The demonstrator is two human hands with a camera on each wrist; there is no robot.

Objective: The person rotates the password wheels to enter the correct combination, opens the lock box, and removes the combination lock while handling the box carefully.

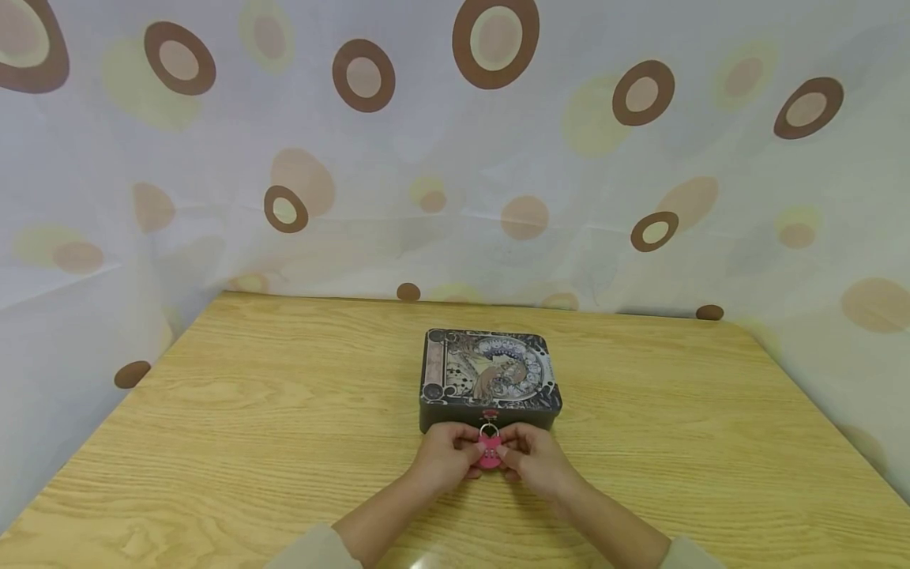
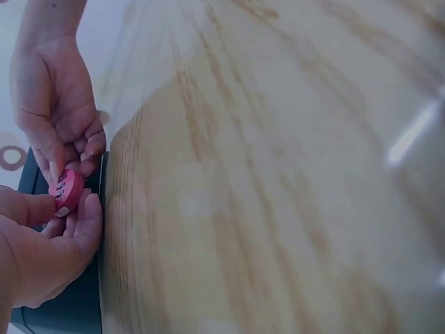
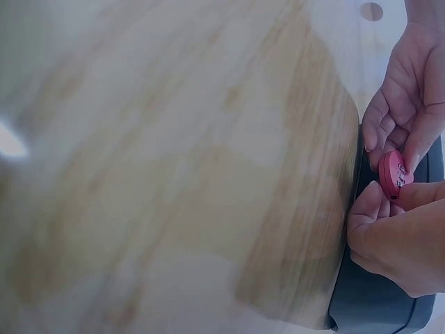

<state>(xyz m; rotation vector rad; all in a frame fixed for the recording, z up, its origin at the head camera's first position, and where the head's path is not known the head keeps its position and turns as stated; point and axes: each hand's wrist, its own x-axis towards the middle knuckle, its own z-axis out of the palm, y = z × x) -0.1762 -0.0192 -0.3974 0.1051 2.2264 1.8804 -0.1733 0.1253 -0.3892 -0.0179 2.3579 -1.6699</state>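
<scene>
A pink combination padlock (image 1: 490, 453) hangs by its metal shackle at the red clasp (image 1: 490, 413) on the front of a dark box (image 1: 462, 414) with a decorated lid. My left hand (image 1: 446, 458) pinches the padlock's left side between thumb and fingers. From the other side, my right hand (image 1: 536, 461) pinches it too, its thumb near the number dials. Both wrist views show the round pink padlock (image 2: 67, 191) between the two hands, with the dials (image 3: 400, 175) on its face. Whether the shackle is locked, I cannot tell.
The box stands on a wood-grain table (image 1: 284, 395), near its middle. Behind and at both sides hangs a pale curtain (image 1: 426, 158) with brown and yellow circles. Light glares off the tabletop near its front edge.
</scene>
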